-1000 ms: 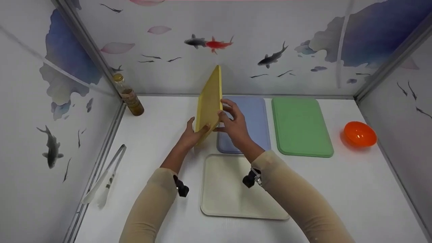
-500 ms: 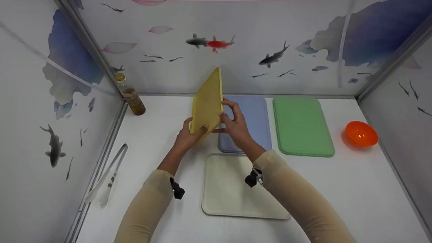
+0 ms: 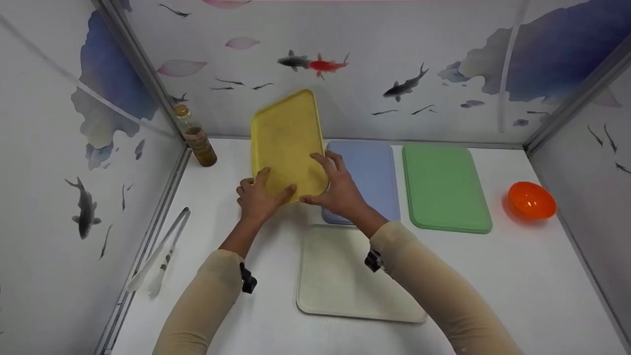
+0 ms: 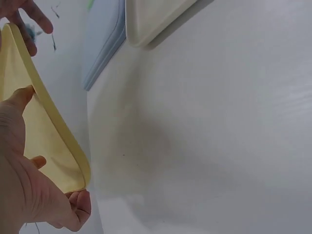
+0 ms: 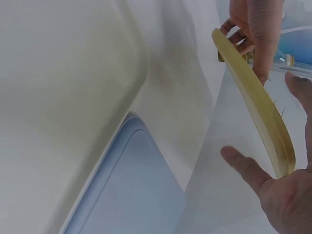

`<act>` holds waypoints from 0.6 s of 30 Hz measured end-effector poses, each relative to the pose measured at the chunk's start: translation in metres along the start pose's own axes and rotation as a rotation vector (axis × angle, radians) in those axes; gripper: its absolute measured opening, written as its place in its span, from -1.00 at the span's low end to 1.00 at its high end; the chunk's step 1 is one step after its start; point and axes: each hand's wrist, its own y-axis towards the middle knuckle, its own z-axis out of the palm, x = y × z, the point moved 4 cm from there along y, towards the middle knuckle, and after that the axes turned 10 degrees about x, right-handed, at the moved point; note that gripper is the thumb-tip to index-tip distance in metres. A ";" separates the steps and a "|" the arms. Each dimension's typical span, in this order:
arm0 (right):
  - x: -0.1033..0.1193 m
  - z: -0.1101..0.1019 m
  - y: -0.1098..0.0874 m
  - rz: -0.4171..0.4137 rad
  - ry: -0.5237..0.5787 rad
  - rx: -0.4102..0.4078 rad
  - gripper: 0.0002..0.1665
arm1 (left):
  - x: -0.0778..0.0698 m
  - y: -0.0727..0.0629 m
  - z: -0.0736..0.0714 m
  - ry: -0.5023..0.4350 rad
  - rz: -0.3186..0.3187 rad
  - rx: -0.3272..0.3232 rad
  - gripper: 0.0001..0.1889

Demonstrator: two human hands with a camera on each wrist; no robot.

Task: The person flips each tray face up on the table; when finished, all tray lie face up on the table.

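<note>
Left of the blue tray (image 3: 372,180), the yellow tray (image 3: 286,140) is being gripped by the left hand (image 3: 258,198); the right hand (image 3: 341,191) is being held wide-fingered at its corner. Rim holds are being favoured by likely lightness and stiffness.

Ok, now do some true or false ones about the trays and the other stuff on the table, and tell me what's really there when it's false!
1. The left hand is gripping the yellow tray. True.
2. The yellow tray lies flat on the table. False: the yellow tray is tilted up.
3. The blue tray lies beside the green tray. True.
4. The orange bowl sits on the green tray. False: the orange bowl is on the table, to the right of the green tray.
5. The tongs lie on the left side of the table. True.
</note>
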 end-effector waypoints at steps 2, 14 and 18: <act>-0.001 0.004 0.000 0.028 -0.057 0.022 0.25 | 0.000 -0.002 -0.007 0.025 0.014 -0.021 0.09; -0.013 0.033 -0.005 0.154 -0.170 0.111 0.03 | 0.008 -0.008 -0.027 0.125 0.052 -0.045 0.02; -0.013 0.041 -0.003 0.158 -0.158 0.085 0.00 | 0.017 -0.008 -0.031 0.139 0.081 -0.012 0.08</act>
